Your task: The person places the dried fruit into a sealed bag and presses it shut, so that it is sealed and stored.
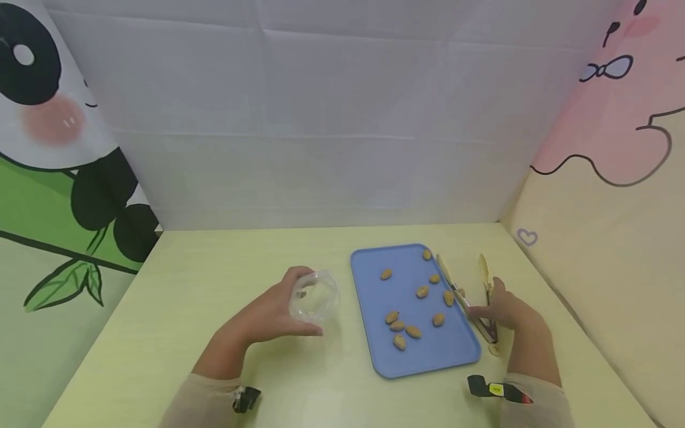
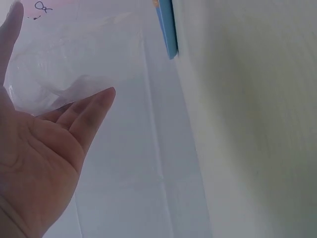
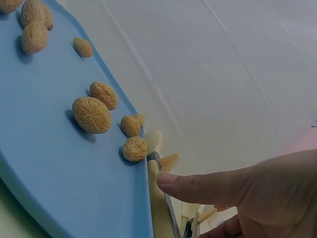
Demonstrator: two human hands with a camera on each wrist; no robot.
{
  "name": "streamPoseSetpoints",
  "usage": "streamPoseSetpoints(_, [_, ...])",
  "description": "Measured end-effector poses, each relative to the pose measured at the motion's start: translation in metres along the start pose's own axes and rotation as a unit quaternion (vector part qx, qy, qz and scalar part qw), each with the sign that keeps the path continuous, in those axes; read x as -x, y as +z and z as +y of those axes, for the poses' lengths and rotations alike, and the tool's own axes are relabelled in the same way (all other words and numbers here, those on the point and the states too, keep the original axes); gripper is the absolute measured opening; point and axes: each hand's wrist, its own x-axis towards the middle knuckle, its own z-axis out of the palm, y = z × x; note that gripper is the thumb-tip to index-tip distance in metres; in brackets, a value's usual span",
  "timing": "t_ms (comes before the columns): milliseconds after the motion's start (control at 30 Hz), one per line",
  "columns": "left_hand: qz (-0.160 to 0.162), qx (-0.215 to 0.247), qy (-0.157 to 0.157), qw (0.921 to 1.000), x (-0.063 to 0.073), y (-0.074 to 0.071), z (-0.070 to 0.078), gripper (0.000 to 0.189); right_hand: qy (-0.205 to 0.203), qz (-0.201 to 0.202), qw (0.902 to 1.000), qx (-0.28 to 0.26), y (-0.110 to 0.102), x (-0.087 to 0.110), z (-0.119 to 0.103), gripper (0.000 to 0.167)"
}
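Note:
A clear plastic cup [image 1: 317, 297] is held up over the table, left of the tray, by my left hand [image 1: 275, 309]. Thumb and fingers bend round its sides; in the left wrist view the transparent cup [image 2: 64, 74] is hard to make out. At the right edge of the blue tray [image 1: 369, 351] lies a pair of tongs [image 1: 486, 328], arms spread, pale tips pointing away. My right hand [image 1: 508, 309] grips them, the thumb [image 3: 193, 186] against the arm nearer the tray. Several brown, wrinkled oval nuts [image 1: 422, 292] are scattered on the tray.
One brown piece [image 1: 493, 350] lies on the table by the near end of the tongs. A pale wooden-looking tabletop [image 1: 267, 392] extends around the tray. A white sheet [image 1: 332, 178] hangs at the back, and printed cloths [image 1: 599, 238] flank both sides.

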Motion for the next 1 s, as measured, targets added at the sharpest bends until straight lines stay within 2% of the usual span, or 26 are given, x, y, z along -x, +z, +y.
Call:
streamPoseSetpoints(333, [0.008,0.001,-0.004,1.0000,0.003,0.004,-0.010,0.100,0.008,0.019,0.9997,0.010,0.007,-0.002,-0.002,0.125])
streamPoseSetpoints(533, [0.008,0.001,-0.013,0.9999,0.003,0.003,-0.015,0.102,0.021,0.040,0.9986,0.026,0.012,-0.004,-0.005,0.109])
streamPoseSetpoints(733, [0.007,0.010,-0.014,0.9998,0.002,0.004,-0.018,0.101,0.040,0.063,0.9966,0.034,0.007,-0.005,0.000,0.091])
streamPoseSetpoints(1000, [0.013,0.013,-0.013,0.9997,0.002,0.005,-0.022,0.100,0.022,0.078,0.9965,0.022,0.005,-0.006,0.000,0.092])
